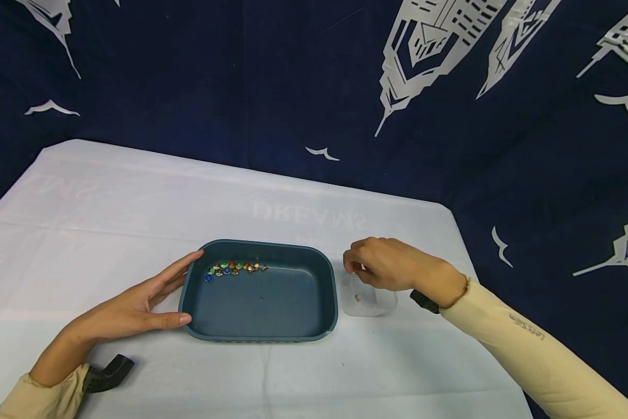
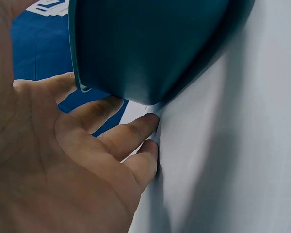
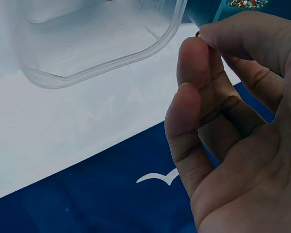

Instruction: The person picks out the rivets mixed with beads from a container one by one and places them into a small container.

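Note:
A blue-green rectangular tray [image 1: 261,314] sits on the table, with a row of small coloured and gold pieces [image 1: 231,266] along its far left side. My left hand [image 1: 130,305] rests at the tray's left end, fingers extended, thumb at the near corner and index fingertip by the far rim. Over a clear plastic container [image 1: 371,308] right of the tray, my right hand [image 1: 389,262] pinches a tiny gold-coloured piece [image 3: 198,34] between thumb and index finger. Most of that piece is hidden by the fingertips. One small piece [image 1: 358,298] lies inside the clear container.
A white cloth [image 1: 135,198] with faint lettering covers the table. Behind and to the right hangs a dark blue curtain [image 1: 188,87] printed with white buildings and birds. A tiny dark speck [image 1: 262,299] shows on the tray floor.

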Demonstrator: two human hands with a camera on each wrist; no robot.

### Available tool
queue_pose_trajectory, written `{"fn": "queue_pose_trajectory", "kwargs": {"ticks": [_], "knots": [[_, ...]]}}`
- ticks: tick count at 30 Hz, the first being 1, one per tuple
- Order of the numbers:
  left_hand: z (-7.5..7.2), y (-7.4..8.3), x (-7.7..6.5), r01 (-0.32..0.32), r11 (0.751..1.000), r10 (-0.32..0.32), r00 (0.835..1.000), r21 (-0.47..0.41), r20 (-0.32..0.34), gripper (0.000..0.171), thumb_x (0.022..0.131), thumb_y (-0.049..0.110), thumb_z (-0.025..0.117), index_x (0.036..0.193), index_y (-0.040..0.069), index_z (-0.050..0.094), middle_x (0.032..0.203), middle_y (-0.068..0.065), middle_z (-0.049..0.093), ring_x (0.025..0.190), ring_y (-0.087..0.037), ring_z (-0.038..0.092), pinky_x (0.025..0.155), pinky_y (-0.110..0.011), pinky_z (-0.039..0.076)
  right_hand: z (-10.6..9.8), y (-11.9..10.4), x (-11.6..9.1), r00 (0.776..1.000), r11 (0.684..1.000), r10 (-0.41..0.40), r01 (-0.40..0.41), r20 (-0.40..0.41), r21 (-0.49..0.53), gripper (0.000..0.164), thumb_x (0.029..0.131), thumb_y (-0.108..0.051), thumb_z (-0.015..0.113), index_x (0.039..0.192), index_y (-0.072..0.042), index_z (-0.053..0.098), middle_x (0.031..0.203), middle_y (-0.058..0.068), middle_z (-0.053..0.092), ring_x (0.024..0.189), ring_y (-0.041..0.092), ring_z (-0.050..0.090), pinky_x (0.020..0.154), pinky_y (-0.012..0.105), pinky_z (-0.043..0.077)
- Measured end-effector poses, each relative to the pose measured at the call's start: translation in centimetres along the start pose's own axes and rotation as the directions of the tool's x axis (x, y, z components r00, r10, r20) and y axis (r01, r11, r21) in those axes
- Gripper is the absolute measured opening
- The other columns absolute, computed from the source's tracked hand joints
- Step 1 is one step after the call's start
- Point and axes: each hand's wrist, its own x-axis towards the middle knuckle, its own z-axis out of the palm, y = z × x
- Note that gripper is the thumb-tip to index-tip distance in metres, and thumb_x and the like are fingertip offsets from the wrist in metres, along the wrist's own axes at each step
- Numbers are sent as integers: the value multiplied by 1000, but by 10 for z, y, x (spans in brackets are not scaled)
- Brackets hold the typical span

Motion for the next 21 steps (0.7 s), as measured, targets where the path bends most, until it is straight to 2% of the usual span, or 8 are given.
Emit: {"fn": "queue_pose_trajectory", "kwargs": {"ticks": [9, 21], "knots": [[0, 0, 0, -5, 1000, 5, 1000, 1, 2, 95, 93, 13, 72, 162, 30, 8, 169, -9, 1, 146, -58, 14, 102, -6, 28, 3, 5, -6, 1000, 1000, 12, -12, -23, 8, 19, 89, -1, 66, 87, -20, 65, 79, -11, 55, 67, 5, 48, 60, 23, 44], [0, 1, 0, 1, 1000, -1, 1000, 1, 3, 95, 94, 14, 72, 162, 31, 8, 169, -9, 1, 146, -59, 14, 101, -6, 28, 7, 9, -10, 1000, 999, 27, -27, -6, 19, 18, 89, -1, 67, 88, -19, 65, 80, -10, 55, 69, 6, 49, 61, 22, 44]]}}
